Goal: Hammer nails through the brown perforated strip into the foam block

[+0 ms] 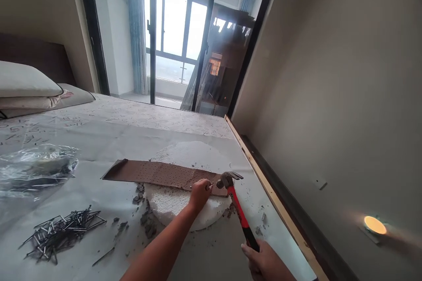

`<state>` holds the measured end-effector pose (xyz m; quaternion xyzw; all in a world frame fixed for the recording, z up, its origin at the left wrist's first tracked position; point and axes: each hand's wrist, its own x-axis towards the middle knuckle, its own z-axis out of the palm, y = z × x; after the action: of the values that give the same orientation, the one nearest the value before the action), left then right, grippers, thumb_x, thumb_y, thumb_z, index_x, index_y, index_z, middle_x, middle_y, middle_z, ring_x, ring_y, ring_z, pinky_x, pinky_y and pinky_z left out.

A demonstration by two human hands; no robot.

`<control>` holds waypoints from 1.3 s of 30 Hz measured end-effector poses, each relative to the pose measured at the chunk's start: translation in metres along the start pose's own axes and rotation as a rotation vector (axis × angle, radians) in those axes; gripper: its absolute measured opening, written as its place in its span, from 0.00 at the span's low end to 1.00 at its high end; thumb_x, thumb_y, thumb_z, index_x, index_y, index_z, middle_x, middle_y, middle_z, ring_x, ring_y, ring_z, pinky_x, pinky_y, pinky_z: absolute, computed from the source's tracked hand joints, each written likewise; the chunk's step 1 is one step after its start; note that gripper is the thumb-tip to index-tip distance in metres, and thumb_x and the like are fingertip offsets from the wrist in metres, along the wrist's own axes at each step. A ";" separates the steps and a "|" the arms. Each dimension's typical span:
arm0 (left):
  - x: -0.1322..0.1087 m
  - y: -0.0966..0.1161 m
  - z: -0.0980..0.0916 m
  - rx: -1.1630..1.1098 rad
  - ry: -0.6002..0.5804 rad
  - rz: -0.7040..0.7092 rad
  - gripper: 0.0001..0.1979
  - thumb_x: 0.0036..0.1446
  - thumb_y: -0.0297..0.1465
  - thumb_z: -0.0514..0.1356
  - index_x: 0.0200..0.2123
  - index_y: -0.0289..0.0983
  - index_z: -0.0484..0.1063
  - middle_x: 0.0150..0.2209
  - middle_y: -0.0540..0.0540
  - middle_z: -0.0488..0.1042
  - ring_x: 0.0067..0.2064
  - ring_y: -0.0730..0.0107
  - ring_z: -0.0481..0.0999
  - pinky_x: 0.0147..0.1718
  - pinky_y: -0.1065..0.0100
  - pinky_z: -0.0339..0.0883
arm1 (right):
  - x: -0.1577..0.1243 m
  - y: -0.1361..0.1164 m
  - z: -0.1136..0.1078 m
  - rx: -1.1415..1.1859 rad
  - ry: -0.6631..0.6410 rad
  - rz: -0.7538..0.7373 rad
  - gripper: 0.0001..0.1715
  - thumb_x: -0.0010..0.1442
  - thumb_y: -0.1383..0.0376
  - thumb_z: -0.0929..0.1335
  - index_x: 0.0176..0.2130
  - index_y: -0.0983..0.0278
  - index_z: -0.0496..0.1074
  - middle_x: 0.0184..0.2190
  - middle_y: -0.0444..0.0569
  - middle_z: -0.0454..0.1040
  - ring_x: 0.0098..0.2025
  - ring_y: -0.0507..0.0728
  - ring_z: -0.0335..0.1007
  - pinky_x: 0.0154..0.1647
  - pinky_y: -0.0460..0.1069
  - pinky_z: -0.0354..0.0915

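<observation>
My left hand (200, 194) is closed in a pinch near the right end of a brown strip (158, 174) dotted with small holes. Between its fingertips is what looks like a nail, mostly hidden by the fingers. The strip lies across a round white foam slab (174, 204), its left end curled up. My right hand (267, 260) grips the black lower handle of a red-and-black claw hammer (238, 206). The hammer's head is just right of my left fingertips, over the strip's end. A heap of loose nails (66, 230) lies at lower left, with a single nail (103, 257) beside it.
Grey crumbs (148, 224) are scattered around the foam on the pale sheet (118, 145). A clear plastic bag (39, 169) with dark contents lies at left. Pillows (26, 81) sit farther back. A wooden edge strip (273, 197) runs beside the wall at right.
</observation>
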<state>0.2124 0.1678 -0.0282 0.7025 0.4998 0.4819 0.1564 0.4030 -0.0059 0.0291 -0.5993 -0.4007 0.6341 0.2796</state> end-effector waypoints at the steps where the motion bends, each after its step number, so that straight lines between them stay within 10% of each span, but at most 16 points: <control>1: 0.000 0.000 0.001 -0.001 0.002 0.002 0.10 0.46 0.23 0.56 0.17 0.37 0.60 0.25 0.47 0.74 0.29 0.72 0.73 0.27 0.74 0.59 | -0.003 -0.010 -0.002 -0.017 -0.010 0.010 0.33 0.39 0.40 0.69 0.27 0.59 0.52 0.13 0.31 0.50 0.12 0.43 0.41 0.12 0.43 0.42; 9: -0.001 -0.001 0.001 -0.017 -0.005 -0.005 0.11 0.45 0.20 0.55 0.16 0.36 0.60 0.22 0.49 0.71 0.26 0.74 0.69 0.27 0.74 0.57 | -0.005 -0.054 -0.009 -0.204 0.010 0.017 0.31 0.40 0.42 0.68 0.29 0.58 0.51 0.11 0.29 0.51 0.09 0.44 0.41 0.07 0.42 0.44; 39: -0.002 -0.001 0.001 -0.031 -0.074 -0.015 0.11 0.42 0.18 0.52 0.16 0.37 0.56 0.21 0.51 0.63 0.25 0.75 0.62 0.25 0.73 0.50 | 0.000 -0.055 0.001 -0.330 0.102 0.002 0.17 0.48 0.56 0.65 0.26 0.59 0.51 0.10 0.30 0.49 0.09 0.44 0.41 0.08 0.42 0.38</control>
<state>0.2123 0.1665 -0.0305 0.7135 0.4914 0.4622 0.1893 0.3950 0.0223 0.0756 -0.6688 -0.4840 0.5290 0.1967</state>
